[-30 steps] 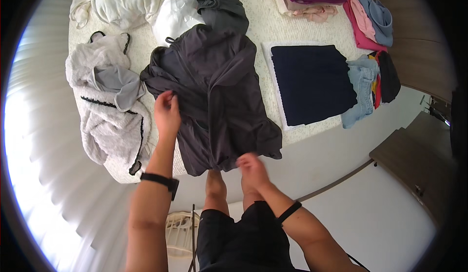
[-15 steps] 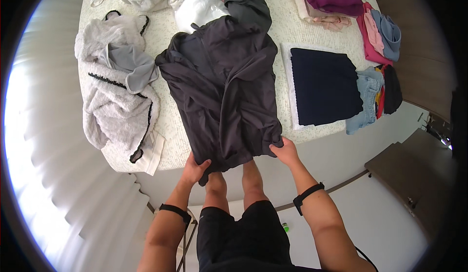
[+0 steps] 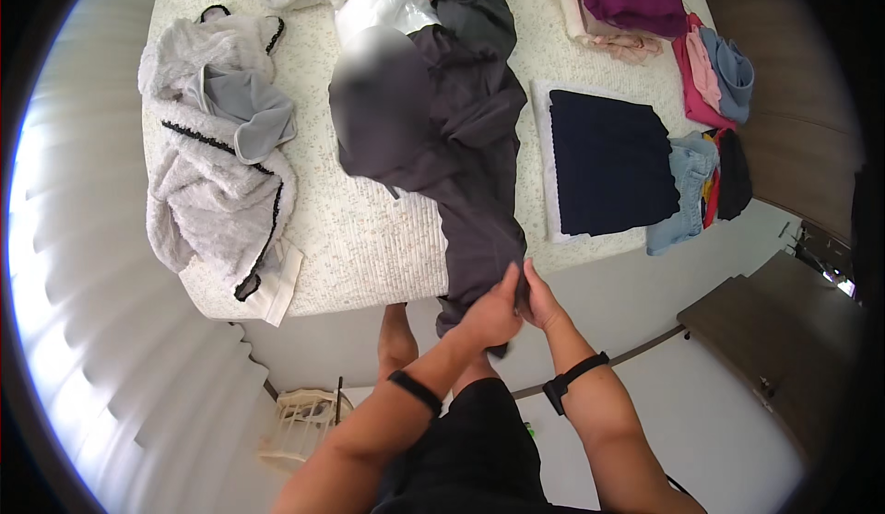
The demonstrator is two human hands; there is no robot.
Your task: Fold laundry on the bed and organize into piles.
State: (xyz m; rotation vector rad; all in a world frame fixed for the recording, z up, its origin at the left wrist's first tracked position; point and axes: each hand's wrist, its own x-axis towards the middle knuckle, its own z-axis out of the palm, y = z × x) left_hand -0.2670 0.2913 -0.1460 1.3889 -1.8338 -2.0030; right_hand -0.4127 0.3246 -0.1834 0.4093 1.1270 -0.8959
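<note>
In the head view, the dark garment point(image 3: 475, 177) lies lengthwise on the bed point(image 3: 369, 247), its near end hanging over the edge above my legs. My left hand point(image 3: 495, 318) is curled closed around that end. My right hand point(image 3: 542, 304) is just beside it, partly open against the garment's right edge; I can't tell whether its fingers grip. The fluffy robe point(image 3: 221, 210) lies to the left, the folded navy cloth point(image 3: 610, 164) to the right, and the plastic bag point(image 3: 392, 2) touches the far end.
</note>
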